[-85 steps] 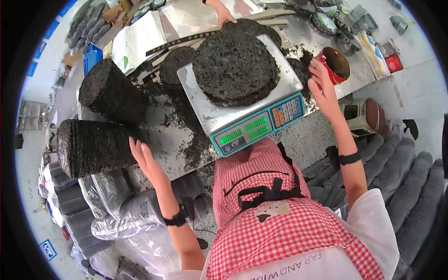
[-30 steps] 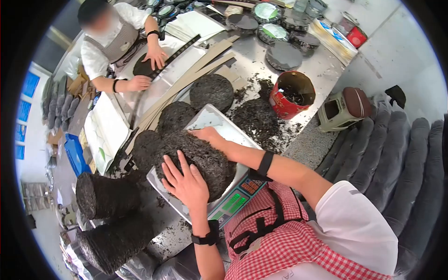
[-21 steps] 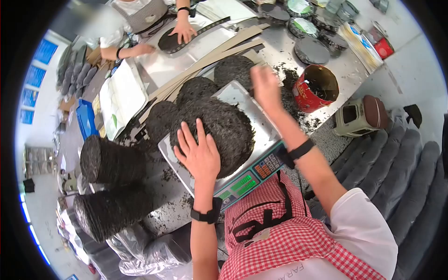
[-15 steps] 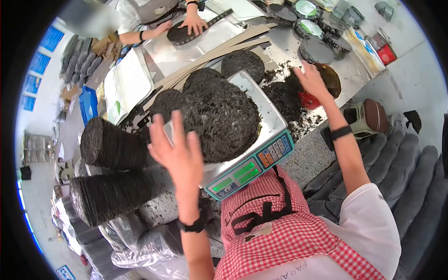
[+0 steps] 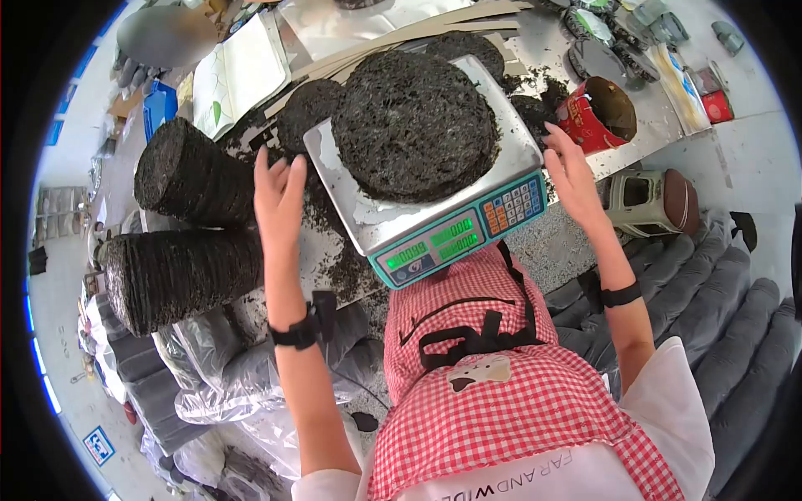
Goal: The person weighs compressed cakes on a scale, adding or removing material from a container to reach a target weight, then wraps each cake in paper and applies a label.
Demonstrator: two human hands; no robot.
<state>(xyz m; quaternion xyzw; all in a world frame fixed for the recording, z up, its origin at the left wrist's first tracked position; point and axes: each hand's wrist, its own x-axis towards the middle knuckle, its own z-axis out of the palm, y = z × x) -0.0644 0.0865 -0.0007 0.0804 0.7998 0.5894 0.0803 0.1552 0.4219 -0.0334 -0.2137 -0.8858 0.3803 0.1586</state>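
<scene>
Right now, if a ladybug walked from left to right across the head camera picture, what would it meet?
Lower dark stack → left hand → scale with a round dark slab on it → right hand → small red container.

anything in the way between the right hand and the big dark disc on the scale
Nothing visible blocks the right hand from the disc; only a bare strip of the tray lies between. The red can stands near the fingertips, off that path.
</scene>
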